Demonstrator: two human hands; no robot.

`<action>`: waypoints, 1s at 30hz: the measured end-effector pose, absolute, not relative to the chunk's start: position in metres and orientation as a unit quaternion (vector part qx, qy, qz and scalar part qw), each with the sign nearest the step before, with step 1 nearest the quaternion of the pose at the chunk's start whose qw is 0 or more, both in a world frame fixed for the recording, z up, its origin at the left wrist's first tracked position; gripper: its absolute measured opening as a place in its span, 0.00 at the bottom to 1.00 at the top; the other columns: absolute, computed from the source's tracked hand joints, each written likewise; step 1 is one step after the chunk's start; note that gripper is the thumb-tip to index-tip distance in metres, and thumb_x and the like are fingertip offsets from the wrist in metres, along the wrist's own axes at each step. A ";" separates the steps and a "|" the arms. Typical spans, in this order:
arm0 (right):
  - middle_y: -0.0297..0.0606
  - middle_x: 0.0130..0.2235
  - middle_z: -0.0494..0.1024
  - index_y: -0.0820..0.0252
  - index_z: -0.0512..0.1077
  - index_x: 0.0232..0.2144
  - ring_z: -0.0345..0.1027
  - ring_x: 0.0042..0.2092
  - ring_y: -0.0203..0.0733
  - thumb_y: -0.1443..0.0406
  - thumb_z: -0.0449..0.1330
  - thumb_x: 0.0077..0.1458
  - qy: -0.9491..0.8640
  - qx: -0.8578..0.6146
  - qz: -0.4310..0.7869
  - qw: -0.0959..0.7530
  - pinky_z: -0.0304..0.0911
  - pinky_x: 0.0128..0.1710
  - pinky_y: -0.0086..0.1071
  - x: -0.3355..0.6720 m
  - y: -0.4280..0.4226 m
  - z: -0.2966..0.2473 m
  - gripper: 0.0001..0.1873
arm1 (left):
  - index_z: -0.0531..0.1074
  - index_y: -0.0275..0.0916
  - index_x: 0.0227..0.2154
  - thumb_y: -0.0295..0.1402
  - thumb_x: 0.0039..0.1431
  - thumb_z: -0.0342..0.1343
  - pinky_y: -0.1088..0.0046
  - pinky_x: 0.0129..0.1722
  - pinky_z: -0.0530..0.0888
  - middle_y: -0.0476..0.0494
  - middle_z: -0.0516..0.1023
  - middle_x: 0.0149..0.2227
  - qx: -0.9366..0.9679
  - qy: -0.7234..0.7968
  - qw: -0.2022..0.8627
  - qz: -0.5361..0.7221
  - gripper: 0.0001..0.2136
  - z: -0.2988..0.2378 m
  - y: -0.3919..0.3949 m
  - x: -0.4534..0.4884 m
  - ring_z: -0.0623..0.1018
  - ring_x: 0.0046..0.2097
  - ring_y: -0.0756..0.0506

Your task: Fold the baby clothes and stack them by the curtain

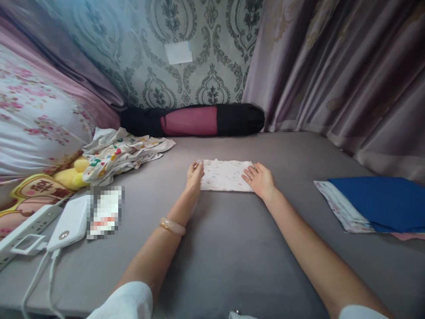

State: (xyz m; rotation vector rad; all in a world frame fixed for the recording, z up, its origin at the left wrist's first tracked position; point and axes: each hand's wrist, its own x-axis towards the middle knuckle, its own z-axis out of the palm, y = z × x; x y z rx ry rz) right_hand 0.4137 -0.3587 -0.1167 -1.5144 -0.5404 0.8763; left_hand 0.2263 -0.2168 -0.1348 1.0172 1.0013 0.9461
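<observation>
A pale pinkish-white cloth with a small faint print lies folded into a flat rectangle on the grey bed surface. At its left edge is my left hand, turned on its side with the fingers extended against the cloth. A light bangle circles my left wrist. My right hand has its fingers spread, with the tips over the cloth's right end. Neither hand grips the fabric.
Right: stacked folded fabrics with a blue one on top. Left: crumpled printed clothes, a yellow plush item, a white power bank with cables and a power strip. A black-and-pink rolled bag lies along the wall.
</observation>
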 end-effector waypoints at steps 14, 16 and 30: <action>0.51 0.64 0.63 0.60 0.58 0.63 0.62 0.61 0.48 0.55 0.40 0.64 -0.301 -0.729 0.258 0.557 0.64 0.55 0.44 0.394 -0.334 -0.125 0.30 | 0.62 0.35 0.58 0.32 0.60 0.53 0.61 0.62 0.61 0.30 0.66 0.60 0.636 0.428 0.511 0.389 0.23 -0.128 -0.231 0.245 0.66 0.62 0.38; 0.48 0.63 0.65 0.61 0.63 0.60 0.59 0.63 0.46 0.58 0.41 0.64 -0.411 -0.765 0.163 0.468 0.56 0.61 0.43 0.385 -0.325 -0.127 0.27 | 0.66 0.36 0.56 0.30 0.59 0.53 0.58 0.63 0.58 0.31 0.68 0.59 0.701 0.388 0.467 0.375 0.21 -0.131 -0.233 0.252 0.65 0.62 0.37; 0.48 0.66 0.59 0.66 0.60 0.63 0.47 0.67 0.52 0.64 0.41 0.64 -0.578 -0.796 -0.039 0.177 0.42 0.65 0.48 0.357 -0.313 -0.145 0.27 | 0.61 0.30 0.61 0.32 0.64 0.42 0.50 0.65 0.48 0.25 0.59 0.65 0.903 0.329 0.201 0.191 0.24 -0.147 -0.239 0.258 0.56 0.68 0.33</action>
